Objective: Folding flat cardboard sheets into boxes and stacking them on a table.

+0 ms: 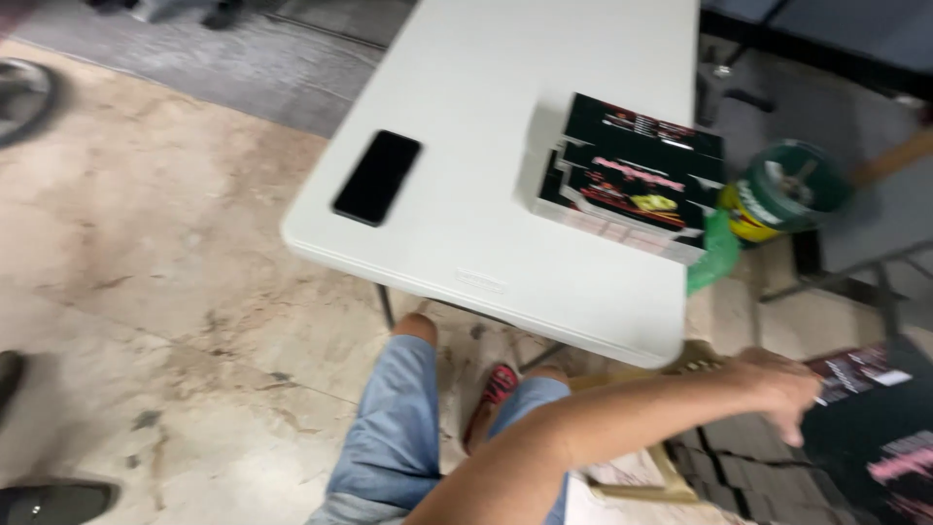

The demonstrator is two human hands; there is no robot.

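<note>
My right hand (pixel 780 387) reaches out to the lower right, past the table's near corner. Its fingers meet the edge of a black printed leaflet (pixel 860 370) that lies on top of more dark leaflets (pixel 889 457). Blur hides whether the fingers grip the sheet. A stack of the same black leaflets (pixel 634 178) sits on the white folding table (pixel 486 146) near its right edge. A black phone (pixel 377 177) lies face up near the table's left edge. My left hand is out of view.
My knees in blue denim shorts (pixel 394 428) are under the table's near edge, with a red sandal (pixel 496 387) on the stained floor. A green and yellow can (pixel 782 192) and a green bag (pixel 714 255) stand right of the table. A wooden chair frame (pixel 671 481) is below my arm.
</note>
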